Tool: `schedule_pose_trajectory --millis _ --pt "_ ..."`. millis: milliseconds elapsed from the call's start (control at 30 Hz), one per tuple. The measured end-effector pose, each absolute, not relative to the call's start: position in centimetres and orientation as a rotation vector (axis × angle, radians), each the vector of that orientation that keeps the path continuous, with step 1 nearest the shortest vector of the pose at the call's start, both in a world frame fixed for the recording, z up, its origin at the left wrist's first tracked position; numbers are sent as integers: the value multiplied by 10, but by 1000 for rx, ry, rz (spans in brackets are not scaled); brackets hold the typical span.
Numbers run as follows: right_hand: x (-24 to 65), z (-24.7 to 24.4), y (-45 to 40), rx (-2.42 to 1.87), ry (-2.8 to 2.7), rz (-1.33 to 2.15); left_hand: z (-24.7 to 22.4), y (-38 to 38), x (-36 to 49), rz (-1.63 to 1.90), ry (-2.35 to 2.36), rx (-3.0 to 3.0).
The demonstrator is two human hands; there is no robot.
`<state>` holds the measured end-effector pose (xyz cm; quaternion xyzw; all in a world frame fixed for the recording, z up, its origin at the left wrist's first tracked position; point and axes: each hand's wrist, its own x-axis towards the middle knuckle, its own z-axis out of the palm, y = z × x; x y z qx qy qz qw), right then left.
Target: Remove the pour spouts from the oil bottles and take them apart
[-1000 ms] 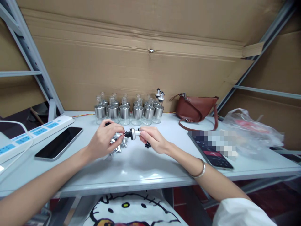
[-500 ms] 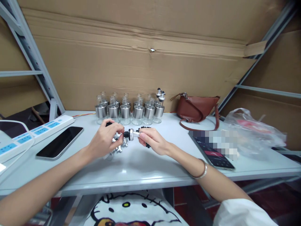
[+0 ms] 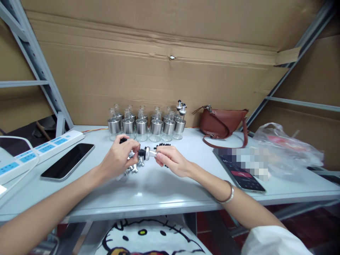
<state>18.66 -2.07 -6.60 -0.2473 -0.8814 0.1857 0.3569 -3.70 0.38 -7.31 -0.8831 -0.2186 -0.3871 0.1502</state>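
Observation:
Between my hands is a silver pourer stopper (image 3: 147,153) with black ribbed rings at its left end. My left hand (image 3: 119,156) pinches the black ribbed end between thumb and fingers. The fingers of my right hand (image 3: 172,159) are closed on the silver spout. Several small silver parts (image 3: 134,168) lie on the table just under my left hand. A cluster of black ribbed pieces (image 3: 163,145) shows behind my right hand, partly hidden by it.
Glass bottles with steel bands (image 3: 141,125) stand in rows at the back, pourers in the right ones. A brown bag (image 3: 223,122), a lit phone (image 3: 248,180) and a plastic bag (image 3: 289,152) are right; a dark phone (image 3: 68,161) and power strip (image 3: 44,147) are left.
The pourer stopper has shifted slightly left and its spout now tilts a little downward to the right. My right hand has moved slightly with it; my left hand has barely moved.

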Motion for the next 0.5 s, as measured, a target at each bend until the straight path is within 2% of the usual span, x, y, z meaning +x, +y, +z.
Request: schedule_pose_trajectory --millis 500 --pt "186 -72 -16 -613 -2285 184 -70 2 -37 -1123 -637 -2504"
